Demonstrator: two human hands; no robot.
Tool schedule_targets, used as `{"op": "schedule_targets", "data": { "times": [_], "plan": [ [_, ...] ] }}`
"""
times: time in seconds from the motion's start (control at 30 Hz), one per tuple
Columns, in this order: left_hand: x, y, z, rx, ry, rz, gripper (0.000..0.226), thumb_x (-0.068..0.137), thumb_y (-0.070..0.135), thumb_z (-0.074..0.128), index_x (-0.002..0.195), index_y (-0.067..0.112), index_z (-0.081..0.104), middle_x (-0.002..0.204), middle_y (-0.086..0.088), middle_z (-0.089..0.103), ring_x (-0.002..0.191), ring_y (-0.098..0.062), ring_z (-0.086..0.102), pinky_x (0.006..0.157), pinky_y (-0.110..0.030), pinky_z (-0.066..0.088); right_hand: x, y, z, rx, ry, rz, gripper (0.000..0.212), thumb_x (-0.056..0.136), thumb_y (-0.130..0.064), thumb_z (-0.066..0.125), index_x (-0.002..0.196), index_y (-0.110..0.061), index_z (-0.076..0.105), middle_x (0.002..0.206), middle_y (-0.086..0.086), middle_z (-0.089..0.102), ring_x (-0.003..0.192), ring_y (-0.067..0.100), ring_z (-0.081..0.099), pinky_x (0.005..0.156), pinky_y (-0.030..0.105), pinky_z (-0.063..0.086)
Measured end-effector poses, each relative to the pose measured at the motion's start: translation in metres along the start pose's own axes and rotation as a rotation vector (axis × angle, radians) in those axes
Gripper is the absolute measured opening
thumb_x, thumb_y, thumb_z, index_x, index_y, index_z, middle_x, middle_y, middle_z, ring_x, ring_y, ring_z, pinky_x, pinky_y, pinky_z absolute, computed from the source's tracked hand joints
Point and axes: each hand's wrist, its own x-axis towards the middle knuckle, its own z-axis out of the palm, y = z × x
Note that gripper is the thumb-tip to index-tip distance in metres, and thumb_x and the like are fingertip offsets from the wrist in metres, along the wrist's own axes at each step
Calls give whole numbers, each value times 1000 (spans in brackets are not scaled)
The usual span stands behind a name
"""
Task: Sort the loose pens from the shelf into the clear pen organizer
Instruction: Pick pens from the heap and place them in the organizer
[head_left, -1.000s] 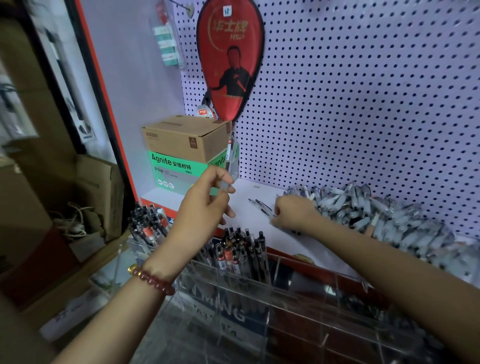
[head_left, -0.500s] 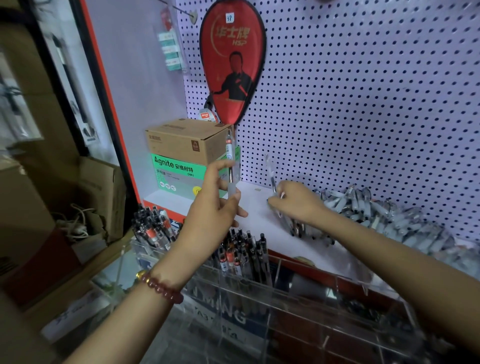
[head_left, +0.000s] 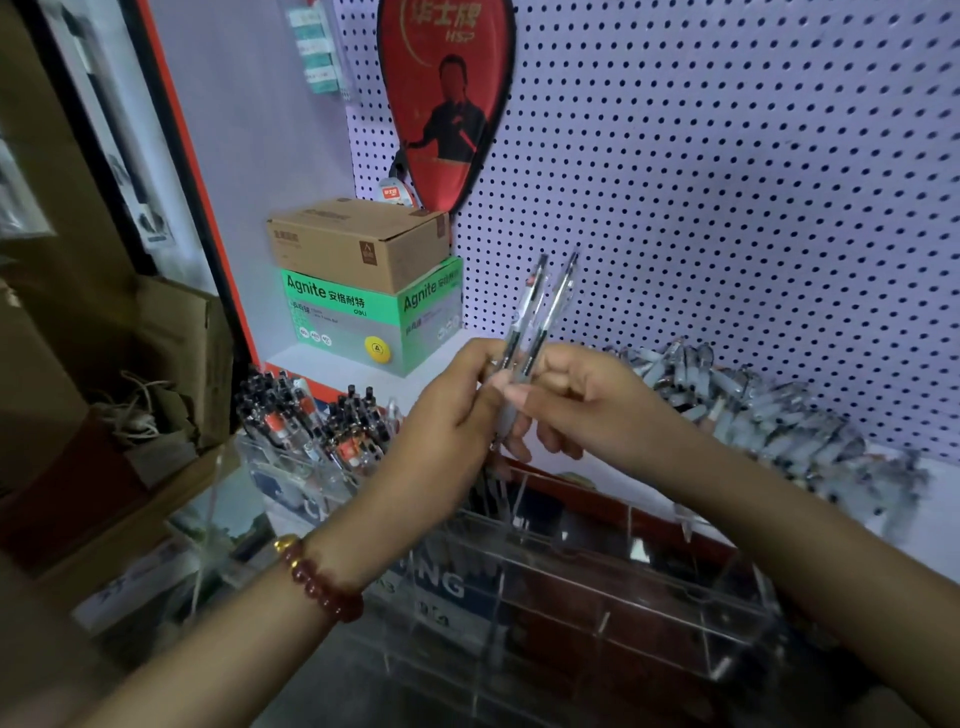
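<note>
Two clear-barrelled pens stand upright side by side above the organizer. My left hand (head_left: 447, 421) grips the left pen (head_left: 524, 306) at its lower end. My right hand (head_left: 587, 405) pinches the right pen (head_left: 553, 306) next to it, and the two hands touch. A heap of loose pens (head_left: 769, 410) lies on the white shelf (head_left: 358, 369) to the right. The clear pen organizer (head_left: 597, 587) stands in front of the shelf below my hands. Its left compartments hold several upright pens (head_left: 332, 421) with black tops.
A brown carton on a green Agnite box (head_left: 374, 317) stands at the shelf's left back corner. A red racket cover (head_left: 447, 104) hangs on the pegboard (head_left: 727, 208) behind. Cardboard boxes (head_left: 156, 374) fill the space at the left.
My right hand lifted a pen off the shelf heap and brought it left to meet my left hand. The two pens now stand together above the organizer.
</note>
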Motion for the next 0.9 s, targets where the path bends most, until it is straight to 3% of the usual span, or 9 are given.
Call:
{"op": "schedule_targets", "data": {
  "times": [0.1, 0.23, 0.3, 0.4, 0.5, 0.57, 0.63, 0.8, 0.9],
  "plan": [
    [-2, 4, 8, 41, -2, 20, 17, 98, 21, 38, 107, 16, 52, 68, 3, 56, 53, -14, 55, 48, -24, 44, -5, 5, -6, 28, -6, 49, 21, 90, -18, 63, 97, 1, 57, 68, 3, 69, 52, 10, 56, 49, 22, 43],
    [-1, 9, 7, 100, -28, 15, 20, 97, 18, 41, 113, 15, 52, 79, -11, 55, 53, -15, 51, 51, -28, 44, -9, 5, -16, 11, -68, 62, 15, 91, -23, 63, 98, -13, 54, 67, -1, 69, 54, 9, 55, 51, 23, 43],
    [-4, 11, 4, 116, -18, 31, 23, 96, 15, 44, 117, 18, 53, 85, -6, 59, 53, -13, 50, 55, -31, 45, -13, 0, -24, 16, -104, 66, 11, 93, -29, 59, 91, -19, 54, 60, -7, 61, 51, 8, 49, 50, 23, 40],
    [-13, 11, 4, 145, -22, 77, 26, 94, 18, 47, 119, 20, 54, 88, 9, 68, 55, -13, 50, 58, -25, 45, -16, -6, -33, 201, -55, 145, 36, 90, -44, 52, 79, -10, 52, 53, -8, 39, 44, 7, 31, 43, 19, 28],
    [-21, 2, 11, 165, -38, 66, 31, 94, 19, 49, 123, 26, 53, 89, 11, 69, 58, -10, 53, 61, -24, 48, -16, 3, -32, 332, 21, 144, 69, 72, -54, 56, 104, 7, 59, 58, -1, 20, 48, 10, 19, 41, 19, 19],
    [-25, -1, 13, 190, -70, 61, 36, 93, 19, 49, 129, 24, 53, 82, 18, 67, 60, -11, 57, 64, -25, 50, -19, 7, -25, 390, 75, 133, 47, 75, -47, 61, 96, -5, 66, 53, -5, 22, 47, 9, 19, 41, 20, 17],
    [-27, 1, 14, 249, -98, 74, 38, 95, 20, 51, 132, 23, 53, 76, 22, 65, 62, -12, 61, 65, -24, 50, -20, 9, -19, 418, 137, 125, 23, 85, -34, 63, 80, -11, 61, 47, -8, 27, 42, 8, 19, 40, 21, 16],
    [-28, 6, 9, 584, -141, 135, 42, 90, 28, 64, 130, 37, 52, 75, 8, 66, 60, -8, 58, 58, -27, 47, -19, 9, -15, 124, 300, 2, 29, 97, -13, 44, 72, -17, 59, 41, -7, 28, 36, 7, 23, 39, 20, 21],
    [-36, 4, 7, 796, -190, 176, 49, 83, 35, 71, 129, 36, 51, 97, 12, 68, 80, -8, 62, 64, -28, 49, -24, 15, -19, -35, 363, -112, 31, 98, -14, 43, 72, -17, 59, 41, -7, 28, 37, 8, 25, 40, 19, 23]
  ]
}}
